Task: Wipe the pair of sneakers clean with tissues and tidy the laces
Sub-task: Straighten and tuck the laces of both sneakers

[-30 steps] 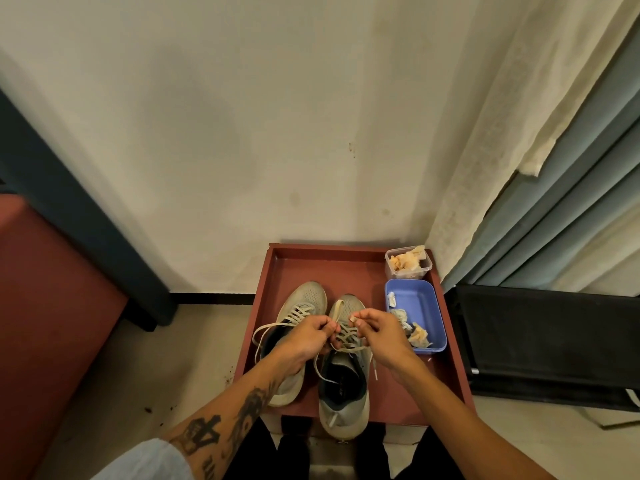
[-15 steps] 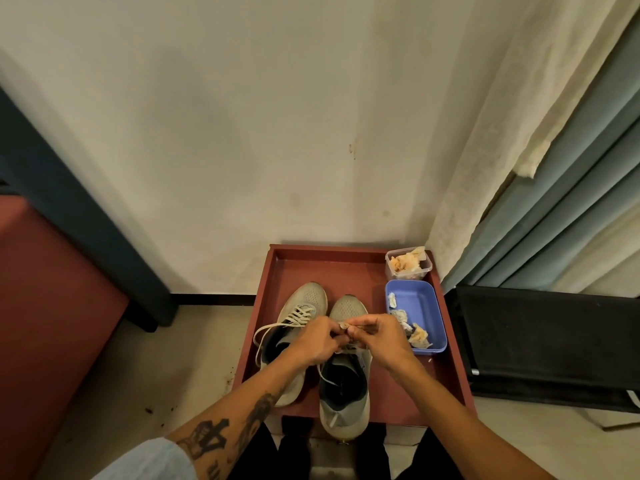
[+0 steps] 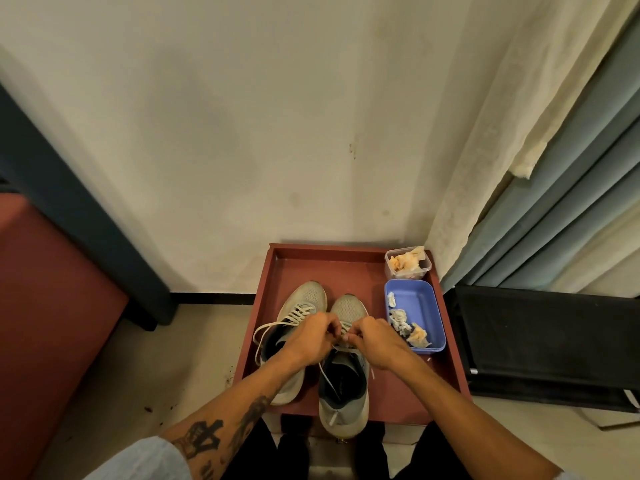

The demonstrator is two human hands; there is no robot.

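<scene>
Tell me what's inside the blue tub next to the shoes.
The blue tub holds several crumpled used tissues along its left side and near corner. The right hand covers a little of that corner, so anything beneath there cannot be seen.

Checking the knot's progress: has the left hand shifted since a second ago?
Yes. The left hand moved slightly toward the blue plastic tray, meeting the right hand.

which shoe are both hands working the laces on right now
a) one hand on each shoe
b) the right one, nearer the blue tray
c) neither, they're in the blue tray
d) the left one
b: the left hand and right hand meet over the laces of the right sneaker, while the left sneaker has loose laces looping out its side.
</scene>
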